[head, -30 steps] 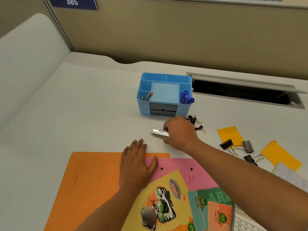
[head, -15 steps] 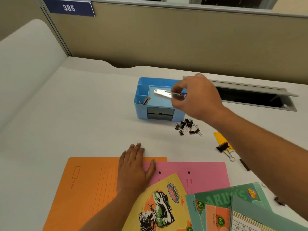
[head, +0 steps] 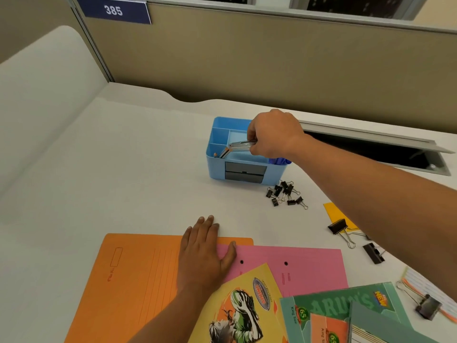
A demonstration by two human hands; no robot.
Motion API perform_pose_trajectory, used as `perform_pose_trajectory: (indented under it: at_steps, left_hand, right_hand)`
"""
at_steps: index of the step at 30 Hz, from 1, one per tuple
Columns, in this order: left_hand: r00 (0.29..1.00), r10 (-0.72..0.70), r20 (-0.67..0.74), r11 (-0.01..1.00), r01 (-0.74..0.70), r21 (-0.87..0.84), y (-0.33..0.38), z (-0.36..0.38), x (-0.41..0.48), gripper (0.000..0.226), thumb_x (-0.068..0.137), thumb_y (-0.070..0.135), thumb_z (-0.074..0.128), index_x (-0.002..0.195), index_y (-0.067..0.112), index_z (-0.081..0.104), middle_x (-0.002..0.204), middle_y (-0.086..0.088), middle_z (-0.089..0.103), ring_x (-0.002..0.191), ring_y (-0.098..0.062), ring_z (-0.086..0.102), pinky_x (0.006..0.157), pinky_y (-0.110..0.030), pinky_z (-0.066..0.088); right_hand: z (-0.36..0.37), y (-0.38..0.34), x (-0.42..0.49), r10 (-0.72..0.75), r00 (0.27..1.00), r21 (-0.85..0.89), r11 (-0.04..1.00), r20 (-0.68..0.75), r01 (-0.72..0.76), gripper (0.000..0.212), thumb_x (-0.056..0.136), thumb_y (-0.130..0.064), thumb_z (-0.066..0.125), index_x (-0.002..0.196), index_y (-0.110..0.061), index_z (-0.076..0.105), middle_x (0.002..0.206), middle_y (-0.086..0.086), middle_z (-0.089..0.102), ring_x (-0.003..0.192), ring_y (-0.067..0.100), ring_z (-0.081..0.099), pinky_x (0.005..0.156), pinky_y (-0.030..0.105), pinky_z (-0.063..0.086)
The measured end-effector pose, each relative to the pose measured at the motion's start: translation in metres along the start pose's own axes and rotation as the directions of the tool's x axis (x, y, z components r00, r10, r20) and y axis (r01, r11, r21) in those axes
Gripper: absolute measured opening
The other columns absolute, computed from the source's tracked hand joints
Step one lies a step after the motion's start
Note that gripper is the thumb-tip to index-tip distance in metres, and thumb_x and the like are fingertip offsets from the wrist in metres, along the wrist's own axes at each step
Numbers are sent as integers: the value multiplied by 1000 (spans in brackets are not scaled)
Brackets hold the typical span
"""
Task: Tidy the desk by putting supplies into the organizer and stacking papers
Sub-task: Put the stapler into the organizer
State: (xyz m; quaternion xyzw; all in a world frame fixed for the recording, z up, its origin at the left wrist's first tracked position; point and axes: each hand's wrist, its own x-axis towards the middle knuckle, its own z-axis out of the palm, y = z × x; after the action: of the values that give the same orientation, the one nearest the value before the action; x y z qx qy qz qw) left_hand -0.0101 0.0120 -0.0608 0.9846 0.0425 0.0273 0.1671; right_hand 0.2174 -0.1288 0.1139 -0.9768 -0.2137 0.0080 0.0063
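Right hand [head: 274,134], pinching the silver stapler [head: 241,146] over the blue organizer [head: 217,167], should lower it level into the middle compartment, clear of the pencils [head: 215,154], before letting go.

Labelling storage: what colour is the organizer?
The organizer is light blue; the head view shows it.

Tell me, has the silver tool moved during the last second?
Yes. The right hand lifted the silver tool from the desk up over the blue organizer.
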Motion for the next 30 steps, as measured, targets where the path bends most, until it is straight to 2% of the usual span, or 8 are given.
perform_pose_trajectory:
  at_steps: [6, 16, 21, 25, 27, 28, 30]
  left_hand:
    - [1000, 1, 4, 1000, -1, 2, -1, 1, 0, 65, 91, 63, 36, 129, 15, 59, 145, -2, 50, 139, -21, 40, 116, -37, 18]
    - [1000, -2, -5, 1000, 2, -4, 1, 1, 0, 65, 90, 62, 36, 129, 16, 59, 145, -1, 50, 139, -20, 39, 116, -36, 17]
    - [1000, -7, -6, 1000, 7, -3, 0, 2, 0, 66, 91, 63, 34, 131, 16, 57, 146, -1, 49, 140, -19, 37, 117, -37, 17]
    - [1000, -7, -9, 1000, 7, -4, 0, 2, 1, 66, 91, 63, 34, 131, 17, 57, 146, 0, 49, 140, -19, 37, 117, -35, 16]
    - [1000, -7, -12, 1000, 7, -7, 0, 2, 0, 66, 91, 63, 34, 131, 17, 57, 146, 0, 49, 140, -18, 36, 117, -35, 17]
    - [1000, -8, -14, 1000, 8, -7, 0, 2, 0, 66, 91, 64, 33, 131, 17, 57, 146, 0, 49, 140, -18, 36, 117, -35, 16]
    - [1000, -8, -14, 1000, 8, -11, 0, 2, 0, 66, 90, 63, 34, 131, 17, 57, 146, -1, 49, 140, -19, 37, 117, -35, 16]
  right_hand:
    - [10, 3, 3, 9, 1000, -23, 1000, 14, -9, 14, 75, -33, 67, 88, -28, 69, 85, -1, 67, 86, 24, 59, 74, 36, 46]
    - [21, 1, 0, -1, 1000, -27, 1000, 2, 1, 13, 78, -33, 66, 89, -29, 71, 89, -3, 68, 91, 24, 59, 90, 41, 47]
    - [24, -1, -1, -19, 1000, -20, 1000, 0, 19, 16, 79, -35, 68, 94, -28, 71, 91, -3, 68, 91, 22, 59, 83, 38, 49]
    - [24, 3, -3, -24, 999, 93, 995, 35, 21, 30, 82, -39, 67, 108, -25, 67, 104, -3, 67, 97, 19, 59, 79, 35, 52]
    - [20, 8, -10, -5, 999, 211, 977, -36, 13, 33, 84, -41, 66, 112, -24, 65, 107, -6, 65, 98, 16, 58, 82, 36, 52]
    - [17, 11, -18, 23, 991, 303, 953, -133, 18, 27, 86, -39, 65, 108, -23, 67, 101, -8, 65, 92, 12, 58, 80, 35, 53]
    - [14, 19, -40, 154, 919, 519, 852, -362, 61, 11, 87, -30, 64, 91, -21, 70, 84, -12, 64, 74, 4, 57, 71, 25, 52]
